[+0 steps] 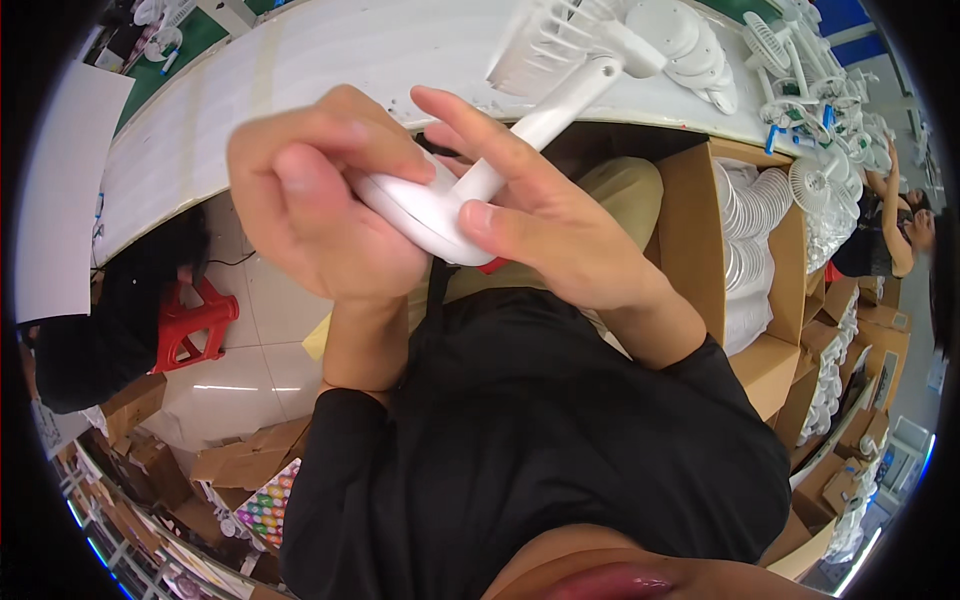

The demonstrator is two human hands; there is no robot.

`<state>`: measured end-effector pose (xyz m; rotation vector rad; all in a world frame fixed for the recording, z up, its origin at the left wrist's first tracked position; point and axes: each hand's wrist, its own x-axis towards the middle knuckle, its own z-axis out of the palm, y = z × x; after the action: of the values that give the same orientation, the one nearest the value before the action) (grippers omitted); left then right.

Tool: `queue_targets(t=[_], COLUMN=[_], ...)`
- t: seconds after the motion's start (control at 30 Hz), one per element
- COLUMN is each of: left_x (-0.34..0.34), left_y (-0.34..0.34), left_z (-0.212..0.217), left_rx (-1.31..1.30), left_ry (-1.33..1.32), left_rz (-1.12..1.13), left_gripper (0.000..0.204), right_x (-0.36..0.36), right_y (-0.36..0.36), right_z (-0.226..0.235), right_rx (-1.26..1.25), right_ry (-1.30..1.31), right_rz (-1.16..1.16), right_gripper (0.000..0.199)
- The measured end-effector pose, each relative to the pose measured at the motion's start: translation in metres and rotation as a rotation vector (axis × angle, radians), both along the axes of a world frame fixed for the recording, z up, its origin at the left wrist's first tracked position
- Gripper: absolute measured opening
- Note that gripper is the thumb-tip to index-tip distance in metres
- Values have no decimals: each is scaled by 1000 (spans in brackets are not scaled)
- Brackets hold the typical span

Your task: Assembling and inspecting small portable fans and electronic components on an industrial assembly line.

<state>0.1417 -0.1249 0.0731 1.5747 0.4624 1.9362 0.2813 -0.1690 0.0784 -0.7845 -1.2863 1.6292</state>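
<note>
— Where's the fan (520, 130)?
— Between both hands, its white base against the palms, stem and grille rising toward the table (330, 50).
— The grips?
— Left hand (320, 200) curled around the base; right hand (545, 215) pinches it, fingers partly spread.

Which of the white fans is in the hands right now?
The white fan with its round base gripped by both the left hand and right hand; the other fans stand untouched on the table.
</note>
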Motion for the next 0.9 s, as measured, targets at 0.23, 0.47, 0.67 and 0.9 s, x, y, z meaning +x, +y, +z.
queue_targets(t=[0.23,0.47,0.67,0.9], left_x=[-11,-8,-6,7], left_y=[-14,2,11,-7], left_z=[5,3,-10,-14], left_rx=[116,-114,-439,-262], left_ry=[387,204,-159,-29], left_rz=[172,136,-3,-103], left_gripper=[30,30,33,37], right_x=[-2,-20,-13,-3], right_y=[1,1,2,9], right_z=[-7,-48,-50,-33], right_rx=[-187,-19,41,-353], right_ry=[270,425,348,374], right_rz=[105,119,66,132], right_gripper=[67,72,79,84])
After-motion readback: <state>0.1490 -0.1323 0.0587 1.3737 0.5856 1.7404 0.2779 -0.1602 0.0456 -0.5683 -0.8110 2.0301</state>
